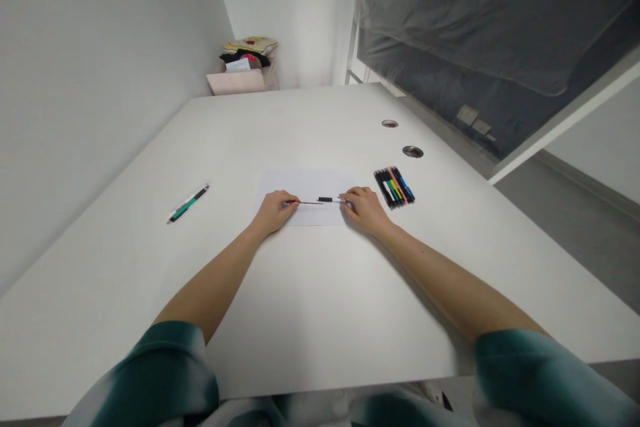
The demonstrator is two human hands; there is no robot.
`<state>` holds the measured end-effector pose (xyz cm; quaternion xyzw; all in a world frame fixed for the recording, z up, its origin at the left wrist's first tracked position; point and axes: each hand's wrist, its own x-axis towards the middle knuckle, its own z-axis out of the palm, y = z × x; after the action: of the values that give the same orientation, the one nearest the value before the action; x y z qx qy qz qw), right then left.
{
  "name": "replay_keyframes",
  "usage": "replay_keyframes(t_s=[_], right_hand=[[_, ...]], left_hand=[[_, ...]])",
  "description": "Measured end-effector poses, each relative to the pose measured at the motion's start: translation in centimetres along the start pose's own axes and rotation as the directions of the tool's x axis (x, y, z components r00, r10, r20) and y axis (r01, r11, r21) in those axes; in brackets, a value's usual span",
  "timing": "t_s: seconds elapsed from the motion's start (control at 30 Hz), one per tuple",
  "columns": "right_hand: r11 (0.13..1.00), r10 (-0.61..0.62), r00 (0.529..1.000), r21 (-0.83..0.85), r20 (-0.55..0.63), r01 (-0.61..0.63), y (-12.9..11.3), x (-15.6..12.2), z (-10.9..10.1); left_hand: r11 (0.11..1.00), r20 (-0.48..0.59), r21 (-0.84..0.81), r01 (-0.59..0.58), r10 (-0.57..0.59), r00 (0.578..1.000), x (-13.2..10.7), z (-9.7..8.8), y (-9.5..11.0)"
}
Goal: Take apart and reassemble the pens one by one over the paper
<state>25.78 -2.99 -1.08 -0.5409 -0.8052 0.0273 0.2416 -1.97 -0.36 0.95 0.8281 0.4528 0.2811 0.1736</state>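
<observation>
Here our left hand (274, 211) and right hand (366, 210) grip a slim pen (320, 200) between their fingers, over a white paper sheet (306, 180) at frame centre.

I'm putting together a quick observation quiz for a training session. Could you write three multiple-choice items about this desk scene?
1. Where are the marker pens relative to the paper sheet?
A right of it
B on it
C left of it

2. How many round grommets show in the desktop?
A one
B two
C four

3. What state is the thin black rod in?
A lying untouched
B standing upright
C held between the left hand and right hand

1 A: they lie beyond the sheet's right edge.
2 B: two openings show.
3 C: both hands grip its ends.
</observation>
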Motion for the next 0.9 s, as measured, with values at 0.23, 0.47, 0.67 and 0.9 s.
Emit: replay_keyframes(t_s=[0.23, 0.47, 0.67, 0.9], right_hand=[[0.998, 0.061, 0.998, -0.025, 0.005, -0.061, 0.0, 0.1, 0.0], [1.0, 0.03, 0.998, 0.005, -0.052, -0.03, 1.2, -0.5, -0.4], [1.0, 0.015, 0.999, 0.013, -0.038, -0.015, 1.1, -0.4, -0.5], [1.0, 0.028, 1.0, 0.008, -0.013, -0.028, 1.0, -0.5, -0.8]], left_hand=[[0.999, 0.006, 0.029, 0.024, -0.024, 1.0, 0.0, 0.0, -0.8], [0.999, -0.023, 0.02, 0.049, -0.048, 0.999, -0.2, -0.2, -1.0], [0.999, -0.022, 0.026, 0.044, -0.043, 0.999, -0.2, 0.0, -0.8], [0.998, -0.033, 0.043, 0.034, -0.033, 0.999, -0.1, 0.0, -0.7]])
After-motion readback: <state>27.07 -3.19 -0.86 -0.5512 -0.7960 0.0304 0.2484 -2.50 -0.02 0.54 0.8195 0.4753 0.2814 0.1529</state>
